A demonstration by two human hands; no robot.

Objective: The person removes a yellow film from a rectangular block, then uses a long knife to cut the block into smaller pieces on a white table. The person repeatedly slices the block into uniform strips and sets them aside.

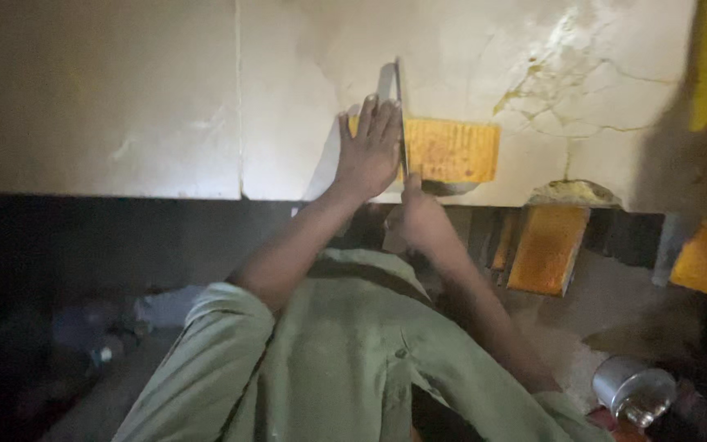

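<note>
Left hand (367,151) lies flat, fingers spread and pressed on the near end of a yellow block (450,151), which rests on a pale, cracked stone slab (124,98) near its front edge. The block's long axis runs left to right across the slab. Right hand (419,217) is closed around the handle of a knife (397,115); the blade stands on edge, pointing away from the person, crosswise to the block, just beside the left fingers. Similar yellow blocks (547,248) lie below the slab edge.
</note>
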